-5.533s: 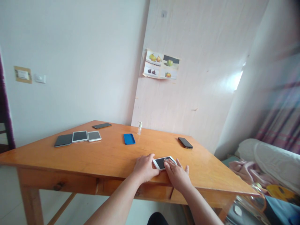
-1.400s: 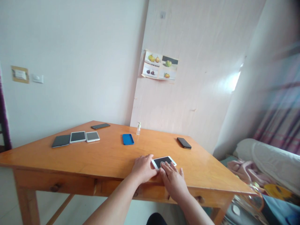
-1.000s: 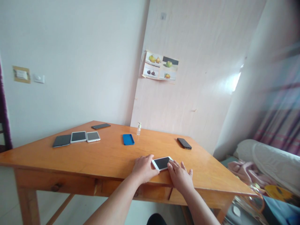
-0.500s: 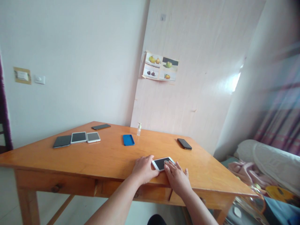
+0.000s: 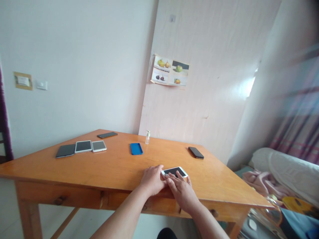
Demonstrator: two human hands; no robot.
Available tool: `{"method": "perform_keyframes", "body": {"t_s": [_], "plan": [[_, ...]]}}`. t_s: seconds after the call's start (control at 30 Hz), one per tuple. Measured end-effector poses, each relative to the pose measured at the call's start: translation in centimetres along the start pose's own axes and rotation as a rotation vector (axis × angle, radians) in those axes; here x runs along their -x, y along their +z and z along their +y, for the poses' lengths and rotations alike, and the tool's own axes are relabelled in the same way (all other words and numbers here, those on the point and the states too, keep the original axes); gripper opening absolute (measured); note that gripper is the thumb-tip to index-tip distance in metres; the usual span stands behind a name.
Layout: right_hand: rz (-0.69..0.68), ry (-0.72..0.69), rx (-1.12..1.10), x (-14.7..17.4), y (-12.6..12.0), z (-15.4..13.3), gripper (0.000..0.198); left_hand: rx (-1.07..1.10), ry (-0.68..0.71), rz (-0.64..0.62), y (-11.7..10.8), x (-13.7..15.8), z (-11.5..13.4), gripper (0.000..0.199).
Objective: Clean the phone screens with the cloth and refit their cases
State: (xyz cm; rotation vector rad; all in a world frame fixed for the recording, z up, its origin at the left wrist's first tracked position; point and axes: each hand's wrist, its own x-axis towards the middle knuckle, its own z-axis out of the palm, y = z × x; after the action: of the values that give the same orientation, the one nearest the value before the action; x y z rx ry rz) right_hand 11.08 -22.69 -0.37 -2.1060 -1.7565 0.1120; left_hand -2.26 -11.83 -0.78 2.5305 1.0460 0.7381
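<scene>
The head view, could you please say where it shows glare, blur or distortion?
Head view: glare at the right edge of the panel; head view: curtain smeared, top right corner dark; head view: panel slanting, whether by distortion I cannot tell; head view: right hand and phone fairly clear.

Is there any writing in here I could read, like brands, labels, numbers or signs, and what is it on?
None that can be read.
White phone: no legible mark on the part left uncovered.
Pump bottle: too small to tell whether it bears a label.
Wall switch: any marking is too small to read.
Sheet on the panel: fruit pictures, no words that I can make out.
</scene>
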Motion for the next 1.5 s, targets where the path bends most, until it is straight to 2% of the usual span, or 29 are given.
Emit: {"method": "perform_keyframes", "body": {"t_s": [0.17,0.27,0.37,0.53,0.6,0.67,0.83,0.9,1.0,1.2,1.27,1.33,1.5], "plan": [[0.074,0.263,0.097,-1.2,-0.4,2.3,0.053,-0.048,0.005,-0.022,-0.2,0.0,0.2,0.050],[0.103,0.350,0.143,-1.6,-0.6,3.0,0.051,-0.058,0.016,-0.011,-0.1,-0.1,0.2,0.051],[0.082,0.295,0.135,-1.4,-0.5,2.2,0.051,-0.058,0.020,-0.020,0.0,-0.1,0.0,0.048],[-0.001,0.029,0.005,-0.5,-0.1,-0.1,0.053,-0.019,0.014,-0.009,0.1,-0.1,-0.2,0.051],[-0.027,-0.008,-0.019,-0.5,0.0,-0.3,0.054,-0.012,0.011,-0.008,0.2,-0.1,-0.2,0.052],[-0.017,0.036,-0.008,-0.8,-0.1,0.2,0.054,-0.022,0.011,-0.009,0.1,-0.1,-0.1,0.052],[0.098,0.302,0.106,-1.9,-0.2,2.7,0.050,-0.052,0.024,0.001,0.0,-0.1,0.0,0.049],[0.122,0.342,0.137,-2.1,-0.1,3.1,0.050,-0.050,0.032,0.012,0.1,-0.1,0.0,0.049],[0.114,0.292,0.138,-1.7,0.0,2.6,0.049,-0.047,0.040,-0.001,0.1,-0.1,0.0,0.048],[-0.027,0.011,0.003,-0.6,-0.4,0.0,0.052,0.005,-0.008,-0.010,-0.2,0.1,0.2,0.049],[-0.048,-0.025,-0.012,-0.6,-0.5,0.0,0.052,0.014,-0.013,-0.009,-0.3,0.2,0.3,0.051],[-0.025,0.018,0.006,-0.9,-0.5,0.5,0.052,0.006,-0.007,-0.003,-0.4,0.2,0.3,0.051],[0.097,0.269,0.103,-1.8,-0.4,2.8,0.051,-0.048,0.022,-0.014,-0.5,0.1,0.4,0.044]]}}
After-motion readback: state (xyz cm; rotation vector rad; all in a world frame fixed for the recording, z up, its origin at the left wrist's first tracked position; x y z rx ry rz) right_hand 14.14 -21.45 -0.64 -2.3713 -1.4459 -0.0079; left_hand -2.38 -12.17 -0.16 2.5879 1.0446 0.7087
